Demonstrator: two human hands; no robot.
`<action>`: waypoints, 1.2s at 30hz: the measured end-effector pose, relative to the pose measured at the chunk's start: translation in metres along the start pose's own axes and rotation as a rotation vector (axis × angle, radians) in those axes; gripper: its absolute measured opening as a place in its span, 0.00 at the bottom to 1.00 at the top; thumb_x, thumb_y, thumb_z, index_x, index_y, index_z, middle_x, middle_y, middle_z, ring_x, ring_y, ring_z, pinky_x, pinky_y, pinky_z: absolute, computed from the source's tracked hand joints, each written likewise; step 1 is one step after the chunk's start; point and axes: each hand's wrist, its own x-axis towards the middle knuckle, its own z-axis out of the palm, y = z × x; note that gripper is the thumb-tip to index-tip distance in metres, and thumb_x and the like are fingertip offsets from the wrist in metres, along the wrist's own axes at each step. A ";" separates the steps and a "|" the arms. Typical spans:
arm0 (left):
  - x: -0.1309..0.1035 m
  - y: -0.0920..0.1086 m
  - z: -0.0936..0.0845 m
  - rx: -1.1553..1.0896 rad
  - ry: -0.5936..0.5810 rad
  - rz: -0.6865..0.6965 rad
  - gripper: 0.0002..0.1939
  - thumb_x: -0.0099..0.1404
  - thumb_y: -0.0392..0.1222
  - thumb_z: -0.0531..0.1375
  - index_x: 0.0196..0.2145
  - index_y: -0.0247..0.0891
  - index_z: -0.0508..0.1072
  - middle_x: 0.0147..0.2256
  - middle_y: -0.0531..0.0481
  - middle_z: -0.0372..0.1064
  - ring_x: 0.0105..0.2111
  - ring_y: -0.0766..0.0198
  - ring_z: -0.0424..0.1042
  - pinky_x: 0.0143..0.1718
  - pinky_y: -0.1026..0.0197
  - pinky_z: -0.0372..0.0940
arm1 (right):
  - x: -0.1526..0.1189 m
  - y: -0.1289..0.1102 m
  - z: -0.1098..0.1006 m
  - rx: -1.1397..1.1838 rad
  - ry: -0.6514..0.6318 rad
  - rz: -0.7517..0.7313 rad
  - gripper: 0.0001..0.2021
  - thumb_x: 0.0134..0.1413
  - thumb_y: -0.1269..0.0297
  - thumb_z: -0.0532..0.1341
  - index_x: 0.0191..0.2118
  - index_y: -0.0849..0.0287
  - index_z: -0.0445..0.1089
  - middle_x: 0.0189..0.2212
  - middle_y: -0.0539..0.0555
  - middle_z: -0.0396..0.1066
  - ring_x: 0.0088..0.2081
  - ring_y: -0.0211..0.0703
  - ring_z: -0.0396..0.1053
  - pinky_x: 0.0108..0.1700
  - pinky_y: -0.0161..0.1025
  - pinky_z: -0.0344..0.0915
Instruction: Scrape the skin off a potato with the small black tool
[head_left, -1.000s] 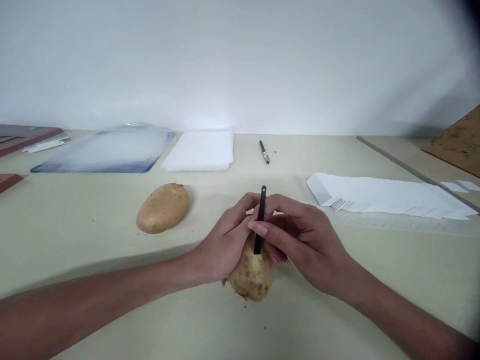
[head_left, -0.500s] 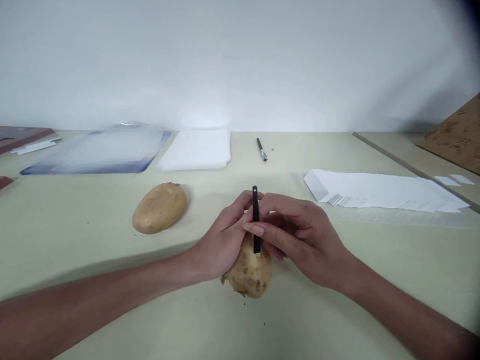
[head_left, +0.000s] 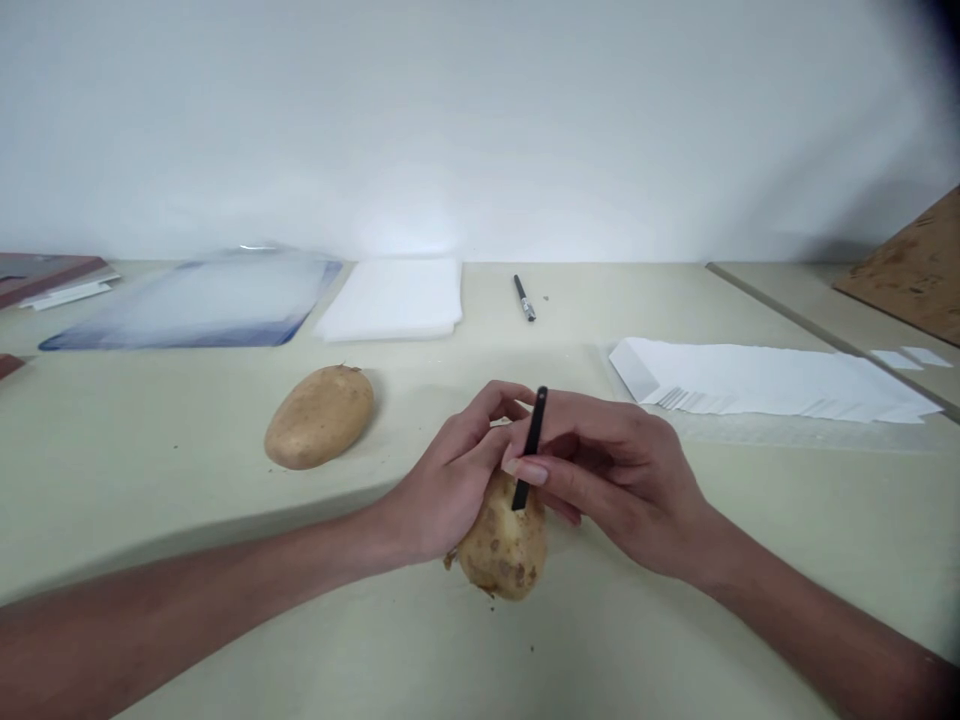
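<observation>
A spotted potato (head_left: 502,550) rests on the table at the lower middle. My left hand (head_left: 457,475) is wrapped round its left and far side. Between the thumb and fingers of my right hand (head_left: 600,460) is a thin black tool (head_left: 534,435) with a small hole near its top. The tool leans to the right, and its lower end touches a pale patch on the potato. Whether that end goes into the potato is too small to tell. A second, smoother potato (head_left: 320,417) lies to the left, touched by neither hand.
Behind are a black pen (head_left: 523,298), a stack of white paper (head_left: 394,298) and a blue-edged clear sheet (head_left: 195,300). Fanned white papers (head_left: 765,378) lie at the right, with a brown board (head_left: 915,270) beyond. Reddish-brown items (head_left: 49,275) sit far left.
The black tool has tilted, its top moving right and slightly down. My right hand has shifted a little to the right with it. My left hand still holds the spotted potato.
</observation>
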 end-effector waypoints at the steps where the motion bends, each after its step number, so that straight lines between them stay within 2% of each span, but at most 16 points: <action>1: 0.000 0.000 0.000 0.000 -0.014 -0.008 0.09 0.75 0.46 0.52 0.47 0.44 0.69 0.36 0.51 0.72 0.32 0.59 0.75 0.36 0.57 0.71 | -0.002 0.001 -0.001 -0.007 0.012 -0.018 0.01 0.63 0.69 0.68 0.38 0.56 0.78 0.31 0.49 0.70 0.23 0.31 0.63 0.24 0.32 0.65; 4: 0.000 0.002 -0.001 0.095 0.041 0.015 0.10 0.74 0.45 0.52 0.49 0.44 0.69 0.38 0.49 0.72 0.35 0.59 0.74 0.37 0.58 0.69 | -0.007 0.002 -0.003 -0.053 0.037 -0.078 0.03 0.62 0.71 0.67 0.37 0.56 0.78 0.29 0.49 0.69 0.23 0.32 0.65 0.23 0.31 0.65; 6: 0.000 0.003 -0.002 0.175 0.104 0.030 0.11 0.74 0.43 0.53 0.50 0.44 0.71 0.40 0.50 0.71 0.38 0.61 0.72 0.39 0.60 0.67 | -0.010 0.003 -0.005 -0.094 0.002 -0.139 0.07 0.62 0.75 0.67 0.39 0.56 0.79 0.30 0.49 0.71 0.23 0.32 0.66 0.22 0.31 0.66; 9: 0.000 0.004 -0.003 0.203 0.117 0.036 0.11 0.74 0.42 0.53 0.50 0.45 0.71 0.40 0.51 0.72 0.37 0.62 0.71 0.38 0.61 0.66 | -0.012 0.003 -0.005 -0.042 -0.040 -0.169 0.11 0.61 0.79 0.66 0.41 0.55 0.80 0.32 0.50 0.72 0.23 0.33 0.69 0.24 0.31 0.70; 13: -0.001 0.004 -0.002 0.125 0.082 0.009 0.09 0.75 0.44 0.53 0.50 0.43 0.69 0.33 0.51 0.74 0.33 0.62 0.74 0.36 0.61 0.68 | -0.008 0.006 -0.001 0.198 0.039 -0.086 0.10 0.60 0.79 0.67 0.40 0.56 0.81 0.29 0.50 0.73 0.25 0.35 0.72 0.26 0.32 0.72; 17: -0.001 0.002 -0.001 -0.021 -0.032 -0.008 0.10 0.78 0.50 0.50 0.49 0.44 0.65 0.25 0.55 0.74 0.28 0.64 0.75 0.32 0.64 0.69 | -0.002 0.008 0.003 0.246 0.105 0.057 0.04 0.61 0.74 0.68 0.38 0.58 0.80 0.22 0.47 0.72 0.23 0.33 0.70 0.28 0.30 0.71; 22: 0.000 0.002 0.001 -0.061 -0.010 0.008 0.09 0.78 0.48 0.54 0.49 0.43 0.67 0.27 0.55 0.76 0.29 0.68 0.76 0.33 0.69 0.70 | 0.002 0.006 0.004 0.197 0.096 0.111 0.04 0.64 0.69 0.67 0.35 0.60 0.77 0.21 0.46 0.69 0.24 0.30 0.66 0.27 0.28 0.65; 26: 0.000 0.002 0.002 -0.071 0.025 0.031 0.08 0.77 0.46 0.56 0.50 0.44 0.70 0.29 0.55 0.75 0.29 0.68 0.76 0.33 0.68 0.72 | 0.002 0.004 0.006 0.178 0.090 0.127 0.07 0.62 0.71 0.69 0.32 0.61 0.74 0.23 0.45 0.66 0.24 0.29 0.63 0.26 0.26 0.62; 32: -0.002 0.000 0.000 -0.043 0.022 0.021 0.09 0.77 0.48 0.55 0.50 0.46 0.70 0.28 0.54 0.75 0.28 0.66 0.77 0.31 0.66 0.72 | 0.000 0.002 0.007 0.122 0.083 0.133 0.11 0.66 0.64 0.65 0.31 0.61 0.71 0.22 0.45 0.62 0.24 0.30 0.60 0.26 0.28 0.59; 36: -0.002 0.000 0.000 -0.025 0.043 0.010 0.09 0.76 0.48 0.56 0.50 0.47 0.70 0.33 0.54 0.76 0.29 0.66 0.77 0.32 0.65 0.73 | 0.000 0.002 0.007 0.105 0.086 0.138 0.12 0.66 0.64 0.65 0.30 0.61 0.70 0.22 0.45 0.61 0.25 0.30 0.58 0.27 0.29 0.57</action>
